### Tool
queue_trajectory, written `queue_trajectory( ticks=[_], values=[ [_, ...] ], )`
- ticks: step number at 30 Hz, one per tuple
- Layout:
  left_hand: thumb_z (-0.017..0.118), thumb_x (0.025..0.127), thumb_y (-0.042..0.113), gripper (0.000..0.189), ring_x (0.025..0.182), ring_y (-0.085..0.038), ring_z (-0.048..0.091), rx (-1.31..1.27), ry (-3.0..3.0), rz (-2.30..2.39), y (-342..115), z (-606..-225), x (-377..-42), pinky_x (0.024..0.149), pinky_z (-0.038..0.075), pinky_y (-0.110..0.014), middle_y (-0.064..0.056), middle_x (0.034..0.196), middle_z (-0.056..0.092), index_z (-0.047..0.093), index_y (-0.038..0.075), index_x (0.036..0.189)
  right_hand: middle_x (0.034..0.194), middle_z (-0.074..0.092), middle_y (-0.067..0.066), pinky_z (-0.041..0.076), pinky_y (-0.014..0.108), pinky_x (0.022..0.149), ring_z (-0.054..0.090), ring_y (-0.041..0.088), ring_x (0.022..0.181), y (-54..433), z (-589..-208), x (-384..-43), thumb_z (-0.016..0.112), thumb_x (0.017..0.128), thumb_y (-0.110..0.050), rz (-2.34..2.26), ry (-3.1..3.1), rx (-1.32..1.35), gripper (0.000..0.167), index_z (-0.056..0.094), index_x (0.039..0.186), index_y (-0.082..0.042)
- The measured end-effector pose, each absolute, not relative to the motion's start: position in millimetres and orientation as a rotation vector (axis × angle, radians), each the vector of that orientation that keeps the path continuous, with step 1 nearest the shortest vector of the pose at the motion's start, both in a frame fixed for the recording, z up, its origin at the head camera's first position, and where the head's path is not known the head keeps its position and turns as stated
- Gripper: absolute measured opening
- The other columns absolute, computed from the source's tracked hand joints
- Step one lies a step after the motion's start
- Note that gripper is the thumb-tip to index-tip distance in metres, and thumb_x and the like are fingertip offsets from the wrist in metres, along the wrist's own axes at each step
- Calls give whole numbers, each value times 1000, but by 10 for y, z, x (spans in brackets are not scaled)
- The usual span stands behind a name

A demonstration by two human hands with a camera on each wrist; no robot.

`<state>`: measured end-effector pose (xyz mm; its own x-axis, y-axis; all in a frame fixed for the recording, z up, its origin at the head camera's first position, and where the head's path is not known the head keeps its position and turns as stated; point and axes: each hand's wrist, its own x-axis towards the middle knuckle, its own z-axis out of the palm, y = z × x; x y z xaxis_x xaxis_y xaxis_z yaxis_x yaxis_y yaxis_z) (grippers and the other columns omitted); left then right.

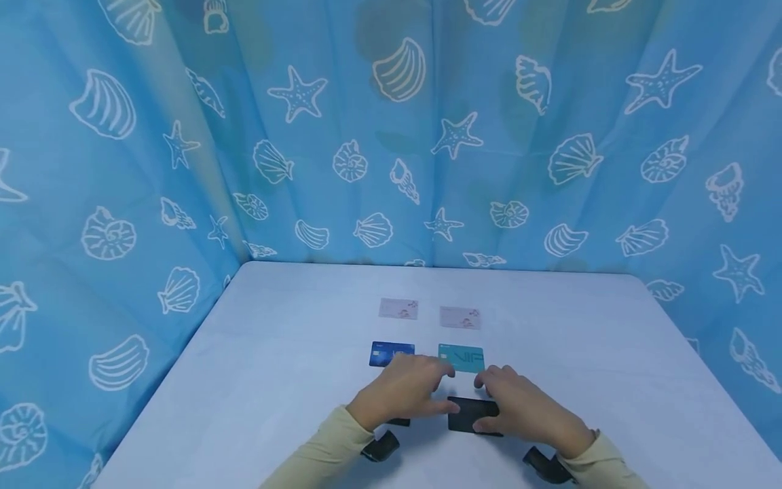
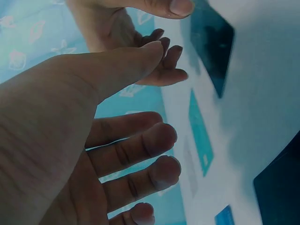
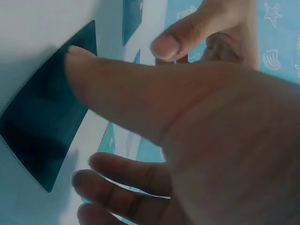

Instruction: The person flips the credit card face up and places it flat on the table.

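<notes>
A plain black card (image 1: 469,413) lies flat on the white table between the two hands. My left hand (image 1: 406,388) hovers left of it with spread, relaxed fingers, its thumb tip at the card's upper left edge. From the right, my right hand (image 1: 520,409) reaches over the card, thumb above its right end and fingers loosely bent. Neither hand holds anything. A second black card (image 1: 400,422) is mostly hidden below the left hand. Just beyond the hands lie a blue card (image 1: 381,352), partly covered by the left hand, and a teal VIP card (image 1: 458,357).
Two pale cards with pinkish marks, one at the left (image 1: 394,309) and one at the right (image 1: 453,317), lie farther back on the white table (image 1: 293,326). A blue curtain (image 1: 342,122) with shells and starfish hangs behind it. Black devices sit below both wrists.
</notes>
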<state>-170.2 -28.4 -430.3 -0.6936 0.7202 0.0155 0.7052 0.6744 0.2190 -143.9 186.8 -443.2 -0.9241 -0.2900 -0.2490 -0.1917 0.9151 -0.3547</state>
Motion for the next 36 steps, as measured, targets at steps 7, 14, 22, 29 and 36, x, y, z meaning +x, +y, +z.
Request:
queue_trajectory(
  ticks=[7, 14, 22, 29, 36],
  values=[
    [80, 86, 56, 56, 68, -4, 51, 1170, 2778, 234, -233, -4412, -1680, 57, 39, -18, 9, 89, 72, 72, 20, 128, 101, 65, 2, 50, 48, 90, 53, 20, 94, 1865, -4476, -1444, 96, 69, -35, -430, 2778, -387, 56, 68, 110, -12],
    [82, 82, 59, 57, 69, -4, 52, 1162, 2771, 148, -218, -4531, -1686, 60, 41, -20, 8, 95, 75, 73, 21, 124, 93, 61, -2, 47, 43, 84, 49, 18, 90, 1844, -4514, -1432, 96, 70, -31, -492, 2778, -381, 48, 66, 103, -13],
    [83, 81, 56, 56, 66, -4, 51, 1154, 2762, 166, -208, -4519, -1678, 58, 39, -19, 8, 89, 73, 72, 19, 123, 92, 59, -2, 46, 42, 83, 48, 17, 89, 1851, -4495, -1407, 96, 70, -28, -547, 2769, -388, 47, 64, 101, -13],
    [85, 80, 55, 50, 65, -5, 50, 1146, 2753, 188, -197, -4564, -1703, 58, 38, -20, 11, 76, 62, 74, 21, 115, 92, 58, -2, 45, 41, 80, 48, 17, 88, 1872, -4482, -1394, 96, 70, -27, -576, 2777, -447, 47, 62, 99, -12],
    [86, 79, 54, 47, 65, -5, 51, 1114, 2767, 214, -187, -4567, -1692, 58, 39, -20, 9, 79, 66, 73, 18, 109, 92, 57, -3, 46, 41, 82, 48, 17, 89, 1865, -4485, -1408, 96, 70, -27, -583, 2812, -438, 46, 63, 98, -13]
  ],
)
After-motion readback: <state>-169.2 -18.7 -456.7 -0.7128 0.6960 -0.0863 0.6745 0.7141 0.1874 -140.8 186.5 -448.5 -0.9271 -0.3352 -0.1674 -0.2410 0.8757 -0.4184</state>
